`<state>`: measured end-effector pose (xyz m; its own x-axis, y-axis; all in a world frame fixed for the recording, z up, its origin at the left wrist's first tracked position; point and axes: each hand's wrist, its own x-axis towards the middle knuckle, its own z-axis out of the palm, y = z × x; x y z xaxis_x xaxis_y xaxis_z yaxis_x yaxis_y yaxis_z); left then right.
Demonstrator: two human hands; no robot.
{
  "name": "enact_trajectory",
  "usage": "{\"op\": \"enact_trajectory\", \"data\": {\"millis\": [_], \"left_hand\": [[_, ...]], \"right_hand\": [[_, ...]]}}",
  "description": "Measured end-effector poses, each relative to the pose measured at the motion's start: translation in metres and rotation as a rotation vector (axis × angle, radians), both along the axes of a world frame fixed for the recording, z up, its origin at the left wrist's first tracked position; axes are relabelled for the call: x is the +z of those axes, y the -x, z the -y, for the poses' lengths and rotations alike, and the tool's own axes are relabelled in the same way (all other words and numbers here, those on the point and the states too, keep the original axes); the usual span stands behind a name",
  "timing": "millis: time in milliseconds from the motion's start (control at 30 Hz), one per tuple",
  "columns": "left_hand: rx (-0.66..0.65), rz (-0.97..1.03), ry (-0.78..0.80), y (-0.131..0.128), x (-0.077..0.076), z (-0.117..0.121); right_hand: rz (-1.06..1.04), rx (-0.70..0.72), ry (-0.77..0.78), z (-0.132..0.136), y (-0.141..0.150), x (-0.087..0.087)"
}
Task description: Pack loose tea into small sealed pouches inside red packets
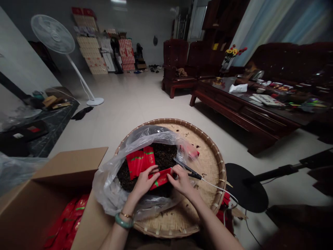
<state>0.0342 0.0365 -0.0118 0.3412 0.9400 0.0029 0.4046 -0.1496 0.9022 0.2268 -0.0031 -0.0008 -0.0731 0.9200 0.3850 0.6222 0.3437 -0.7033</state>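
A red packet with green marks lies level between my two hands. My left hand grips its left end, thumb and fingers closed on it. The other end is pinched by my right hand. Just beyond the right hand rests a black flat iron-like tool with a white cord. Beneath the hands, a clear plastic bag stands open, filled with dark dried tea leaves. A row of red packets lies on the leaves. The bag sits on a round woven bamboo tray.
At my left, a cardboard box holds many red packets. A black round stand base is at the right. Beyond are a wooden coffee table, a white fan and stacked boxes.
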Motion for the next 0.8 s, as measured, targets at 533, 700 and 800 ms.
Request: {"op": "enact_trajectory", "data": {"millis": [533, 700, 800], "left_hand": [[0.152, 0.027, -0.018, -0.005, -0.023, 0.031], [0.139, 0.083, 0.014, -0.001, -0.022, 0.032], [0.098, 0.077, 0.043, 0.004, -0.016, 0.033]], "right_hand": [[-0.624, 0.147, 0.566, 0.001, 0.008, -0.015], [-0.795, 0.291, 0.823, 0.008, 0.015, -0.017], [-0.847, 0.252, 0.798, 0.007, 0.015, -0.021]]}}
